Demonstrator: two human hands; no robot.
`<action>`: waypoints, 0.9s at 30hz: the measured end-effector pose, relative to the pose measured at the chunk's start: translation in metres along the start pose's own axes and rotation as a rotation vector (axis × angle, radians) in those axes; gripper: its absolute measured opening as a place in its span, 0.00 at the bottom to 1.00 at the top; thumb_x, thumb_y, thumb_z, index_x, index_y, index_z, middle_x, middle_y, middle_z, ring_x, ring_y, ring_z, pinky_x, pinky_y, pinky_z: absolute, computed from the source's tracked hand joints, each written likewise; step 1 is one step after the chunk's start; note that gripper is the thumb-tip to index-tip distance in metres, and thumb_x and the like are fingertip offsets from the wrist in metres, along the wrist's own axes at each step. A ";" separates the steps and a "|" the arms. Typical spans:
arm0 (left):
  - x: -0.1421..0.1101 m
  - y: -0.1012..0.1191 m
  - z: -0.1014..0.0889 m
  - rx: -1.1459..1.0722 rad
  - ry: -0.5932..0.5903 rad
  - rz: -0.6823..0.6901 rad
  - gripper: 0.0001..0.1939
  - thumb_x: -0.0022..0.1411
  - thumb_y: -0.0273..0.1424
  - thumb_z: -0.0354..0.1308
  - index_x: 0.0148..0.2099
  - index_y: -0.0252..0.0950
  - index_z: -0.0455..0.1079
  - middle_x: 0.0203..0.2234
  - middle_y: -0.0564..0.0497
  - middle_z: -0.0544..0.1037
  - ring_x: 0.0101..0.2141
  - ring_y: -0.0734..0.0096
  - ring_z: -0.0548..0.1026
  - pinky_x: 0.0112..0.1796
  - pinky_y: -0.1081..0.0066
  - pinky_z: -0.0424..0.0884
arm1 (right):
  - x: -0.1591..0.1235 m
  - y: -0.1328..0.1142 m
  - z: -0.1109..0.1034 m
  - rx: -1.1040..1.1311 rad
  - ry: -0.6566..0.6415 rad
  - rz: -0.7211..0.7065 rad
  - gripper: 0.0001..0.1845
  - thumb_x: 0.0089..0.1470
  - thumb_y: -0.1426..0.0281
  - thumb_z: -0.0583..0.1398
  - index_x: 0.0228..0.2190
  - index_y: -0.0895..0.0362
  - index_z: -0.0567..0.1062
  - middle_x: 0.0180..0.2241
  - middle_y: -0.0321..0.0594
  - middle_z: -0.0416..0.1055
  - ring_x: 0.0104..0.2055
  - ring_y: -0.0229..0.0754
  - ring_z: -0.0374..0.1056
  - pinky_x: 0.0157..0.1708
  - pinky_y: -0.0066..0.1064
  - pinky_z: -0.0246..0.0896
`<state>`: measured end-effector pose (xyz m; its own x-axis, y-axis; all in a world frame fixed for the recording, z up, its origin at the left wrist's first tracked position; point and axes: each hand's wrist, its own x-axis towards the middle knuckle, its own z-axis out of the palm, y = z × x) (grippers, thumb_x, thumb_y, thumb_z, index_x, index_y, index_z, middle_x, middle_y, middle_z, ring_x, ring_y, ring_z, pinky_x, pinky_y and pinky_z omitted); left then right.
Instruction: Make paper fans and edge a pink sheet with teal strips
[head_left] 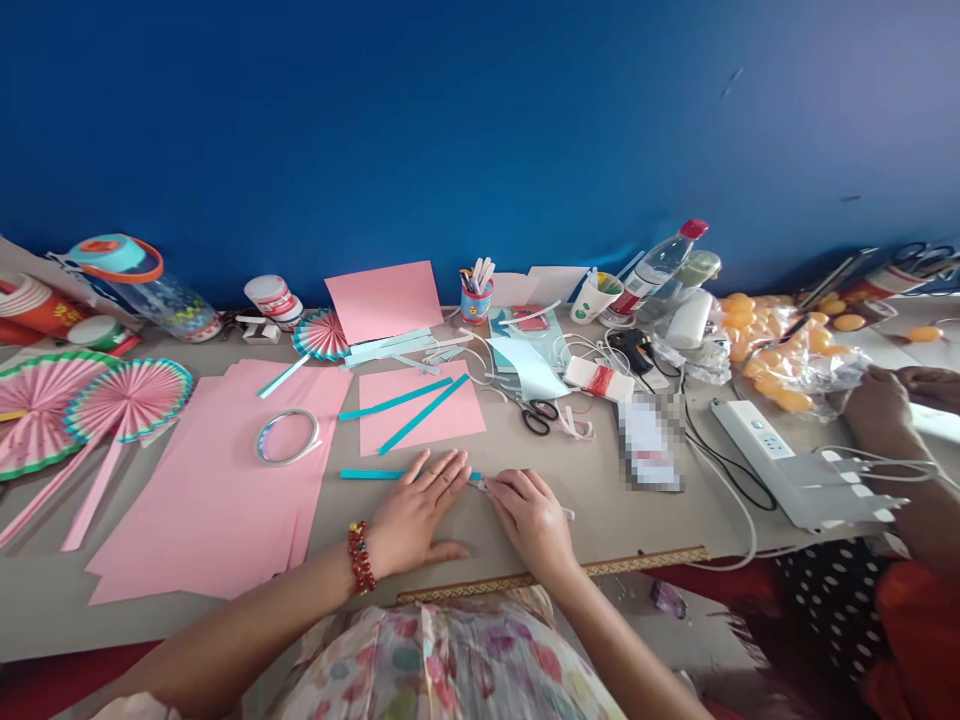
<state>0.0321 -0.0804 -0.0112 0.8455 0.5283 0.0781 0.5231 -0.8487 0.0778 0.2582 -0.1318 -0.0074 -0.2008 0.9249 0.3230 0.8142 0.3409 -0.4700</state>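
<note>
A patterned garment [435, 665] is nearest; farther, the left hand [420, 507] spreads flat on a blue strip [371, 475], the right hand [535, 515] pinching a pale object [568, 515].

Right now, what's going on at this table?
A person has their left hand laid flat over a blue strip on the table. Their right hand is bunched at the strip's right end, by a small pale item too covered to identify. Two more blue strips lie on a pink sheet just beyond. Off to the left are larger pink sheets with a tape roll on top.
</note>
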 end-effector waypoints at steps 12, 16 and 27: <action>-0.027 -0.016 -0.006 0.020 0.015 -0.029 0.49 0.64 0.61 0.40 0.73 0.32 0.39 0.70 0.42 0.49 0.69 0.57 0.47 0.66 0.56 0.41 | 0.001 -0.002 0.002 -0.010 0.003 -0.003 0.13 0.64 0.73 0.54 0.42 0.52 0.79 0.39 0.43 0.74 0.40 0.44 0.67 0.41 0.36 0.67; -0.025 -0.014 -0.005 0.024 0.024 -0.043 0.50 0.63 0.62 0.40 0.73 0.32 0.38 0.70 0.42 0.51 0.69 0.57 0.47 0.66 0.56 0.43 | 0.003 -0.006 0.004 -0.001 0.003 -0.006 0.14 0.65 0.74 0.54 0.42 0.52 0.79 0.38 0.43 0.74 0.39 0.44 0.66 0.41 0.36 0.67; -0.026 -0.014 -0.006 0.030 0.020 -0.041 0.49 0.64 0.62 0.39 0.73 0.32 0.40 0.70 0.41 0.50 0.69 0.57 0.48 0.66 0.56 0.43 | -0.003 -0.018 0.014 -0.099 0.062 0.028 0.14 0.64 0.74 0.54 0.42 0.51 0.79 0.41 0.44 0.71 0.37 0.43 0.66 0.39 0.35 0.65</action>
<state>0.0027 -0.0822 -0.0086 0.8213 0.5625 0.0954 0.5603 -0.8267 0.0514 0.2363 -0.1387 -0.0116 -0.1460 0.9205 0.3623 0.8694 0.2942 -0.3970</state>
